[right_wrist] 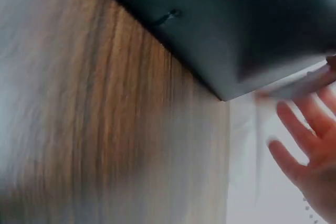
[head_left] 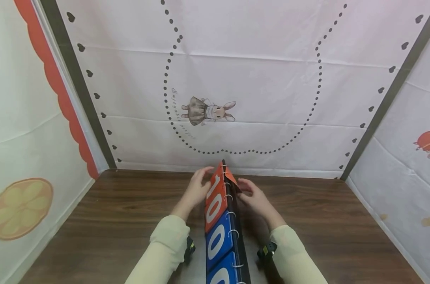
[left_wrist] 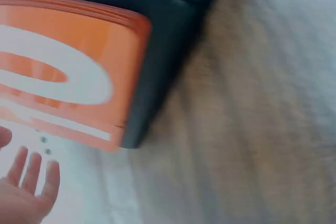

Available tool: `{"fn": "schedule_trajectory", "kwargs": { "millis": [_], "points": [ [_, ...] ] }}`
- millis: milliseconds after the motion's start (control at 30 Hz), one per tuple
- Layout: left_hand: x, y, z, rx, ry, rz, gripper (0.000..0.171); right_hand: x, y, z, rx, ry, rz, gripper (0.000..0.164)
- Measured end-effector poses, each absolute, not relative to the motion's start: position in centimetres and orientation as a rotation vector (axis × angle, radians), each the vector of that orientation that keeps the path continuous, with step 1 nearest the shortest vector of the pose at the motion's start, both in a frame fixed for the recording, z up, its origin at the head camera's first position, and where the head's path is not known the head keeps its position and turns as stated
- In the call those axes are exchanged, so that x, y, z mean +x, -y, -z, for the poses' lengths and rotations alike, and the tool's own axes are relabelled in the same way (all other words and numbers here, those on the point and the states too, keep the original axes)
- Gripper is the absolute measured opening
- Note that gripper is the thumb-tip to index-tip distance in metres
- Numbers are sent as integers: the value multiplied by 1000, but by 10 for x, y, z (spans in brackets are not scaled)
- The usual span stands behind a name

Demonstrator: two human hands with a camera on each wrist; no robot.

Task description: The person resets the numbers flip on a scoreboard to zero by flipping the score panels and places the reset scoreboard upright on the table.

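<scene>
A tabletop flip scoreboard [head_left: 215,221] stands like a tent between both hands, number cards hanging from metal rings along its black spine. Red cards with white digits [head_left: 215,201] are at the far end, blue cards [head_left: 218,244] nearer. My left hand [head_left: 198,187] is beside the far red card, its fingers loosely spread; in the left wrist view the fingers [left_wrist: 50,182] are apart from the card face. On the other side, my right hand [head_left: 254,199] holds an orange-red number card [head_left: 232,179] folded over the spine, between thumb and fingers. The right wrist view shows this card [right_wrist: 299,85] blurred and edge-on.
The scoreboard stands on a brown wood-grain table [head_left: 137,209]. Behind it rises a white cloth wall [head_left: 254,90] printed with a rabbit and dotted lines. Cloth side walls stand left [head_left: 19,118] and right [head_left: 396,165].
</scene>
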State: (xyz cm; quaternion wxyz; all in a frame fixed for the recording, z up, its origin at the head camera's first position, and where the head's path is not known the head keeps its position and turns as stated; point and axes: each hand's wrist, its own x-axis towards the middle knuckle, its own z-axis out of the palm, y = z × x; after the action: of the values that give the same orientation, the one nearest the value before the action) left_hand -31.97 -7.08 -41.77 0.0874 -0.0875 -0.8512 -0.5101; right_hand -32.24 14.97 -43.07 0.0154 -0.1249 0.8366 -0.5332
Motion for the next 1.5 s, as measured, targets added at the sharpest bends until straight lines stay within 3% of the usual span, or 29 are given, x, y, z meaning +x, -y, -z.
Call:
{"fn": "schedule_trajectory", "kwargs": {
  "millis": [200, 267, 433, 900, 1500],
  "points": [
    [-314, 58, 409, -349, 2631, 1534, 53, -329, -155, 426, 37, -2656, 1972, 79],
    [-313, 57, 409, -334, 2659, 1533, 54, -325, -151, 418, 154, -2546, 1949, 79],
    [-313, 56, 411, -343, 2648, 1521, 55, -318, -135, 398, -125, -2489, 1716, 62],
    [-309, 58, 412, -354, 2647, 1505, 52, -323, -115, 373, -893, -2630, 1486, 37],
    [-311, 60, 411, -399, 2673, 1505, 53, -346, -106, 374, -717, -2750, 1444, 43]
  ]
}}
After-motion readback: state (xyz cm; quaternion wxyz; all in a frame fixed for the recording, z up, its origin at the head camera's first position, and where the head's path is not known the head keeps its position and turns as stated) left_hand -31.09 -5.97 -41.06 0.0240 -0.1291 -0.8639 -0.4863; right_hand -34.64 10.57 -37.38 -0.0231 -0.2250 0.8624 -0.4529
